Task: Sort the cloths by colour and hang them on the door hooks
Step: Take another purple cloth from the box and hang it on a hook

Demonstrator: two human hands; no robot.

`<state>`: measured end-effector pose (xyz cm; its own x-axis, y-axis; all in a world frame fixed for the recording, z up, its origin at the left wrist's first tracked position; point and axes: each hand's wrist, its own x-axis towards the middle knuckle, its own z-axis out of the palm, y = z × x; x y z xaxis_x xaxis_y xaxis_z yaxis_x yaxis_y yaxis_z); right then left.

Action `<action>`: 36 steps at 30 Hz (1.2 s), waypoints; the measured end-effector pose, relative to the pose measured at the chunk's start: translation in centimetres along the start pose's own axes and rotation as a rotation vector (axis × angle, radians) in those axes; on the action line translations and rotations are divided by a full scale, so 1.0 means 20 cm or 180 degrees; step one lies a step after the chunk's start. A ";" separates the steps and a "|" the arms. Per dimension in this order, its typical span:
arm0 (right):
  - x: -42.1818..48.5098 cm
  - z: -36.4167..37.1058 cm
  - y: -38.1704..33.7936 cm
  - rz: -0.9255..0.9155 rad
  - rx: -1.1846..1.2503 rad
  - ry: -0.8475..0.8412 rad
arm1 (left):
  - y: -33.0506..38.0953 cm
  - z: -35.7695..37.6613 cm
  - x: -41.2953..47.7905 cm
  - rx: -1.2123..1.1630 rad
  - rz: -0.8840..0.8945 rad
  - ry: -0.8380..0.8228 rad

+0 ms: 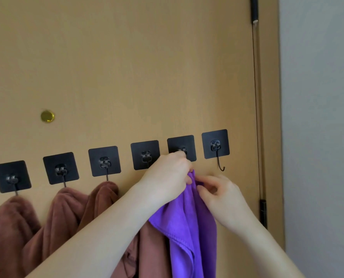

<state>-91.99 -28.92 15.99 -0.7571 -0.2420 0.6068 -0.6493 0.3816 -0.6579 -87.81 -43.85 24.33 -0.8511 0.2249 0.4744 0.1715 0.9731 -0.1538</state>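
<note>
Door (127, 57) carries six black adhesive hooks (104, 161) in one row. Four brown cloths (64, 209) hang below the first four, the fourth partly hidden behind the left forearm. One purple cloth (189, 223) hangs with its long axis vertical, its bunched top pointing up at the fifth hook (182, 144); whether it is caught on that hook cannot be told. Left hand (167, 177) grips the bunched top; right hand (221, 194) pinches the cloth just beside it. Sixth hook (220, 166) bare. One brass peephole (47, 116).
</note>
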 end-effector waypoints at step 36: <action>0.05 0.07 0.01 0.1337 0.2340 -0.2115 | 0.01 -0.03 0.08 0.0053 -0.0047 -0.0679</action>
<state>-92.98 -30.44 15.85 -0.6736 -0.7373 0.0516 -0.0447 -0.0290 -0.9986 -88.86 -43.27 25.61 -0.9395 0.1932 0.2828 0.1513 0.9749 -0.1634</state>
